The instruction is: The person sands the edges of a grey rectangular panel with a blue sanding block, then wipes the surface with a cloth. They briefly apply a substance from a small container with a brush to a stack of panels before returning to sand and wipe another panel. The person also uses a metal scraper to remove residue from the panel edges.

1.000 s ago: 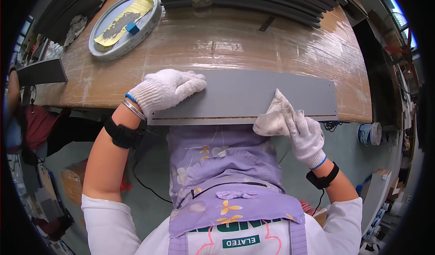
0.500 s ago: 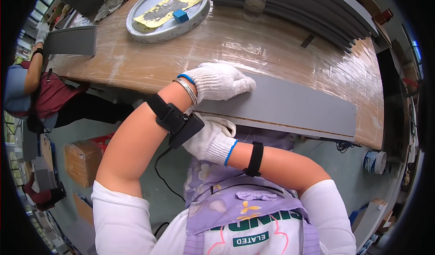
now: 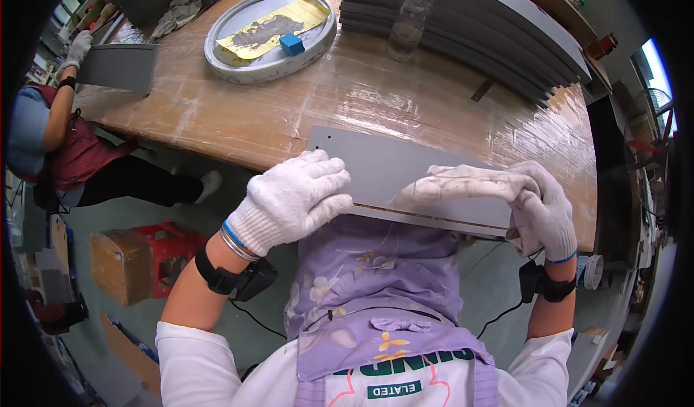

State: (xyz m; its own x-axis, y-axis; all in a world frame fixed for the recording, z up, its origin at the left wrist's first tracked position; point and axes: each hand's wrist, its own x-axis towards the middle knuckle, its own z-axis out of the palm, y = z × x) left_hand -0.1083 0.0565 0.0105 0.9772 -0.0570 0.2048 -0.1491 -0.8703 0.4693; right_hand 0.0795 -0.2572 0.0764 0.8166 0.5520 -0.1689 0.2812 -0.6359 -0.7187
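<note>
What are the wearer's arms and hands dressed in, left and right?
Left hand and right hand: white knitted gloves, blue-edged. Each side has a black strap, boxy black module and thin black cable; the left adds silver metal bangles. Above are white fabric sleeves.

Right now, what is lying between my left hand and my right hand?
In the head view, an off-white cloth held in your right hand extends over the grey board; between its tip and your left hand, the board shows.

Grey board, purple floral apron
</note>
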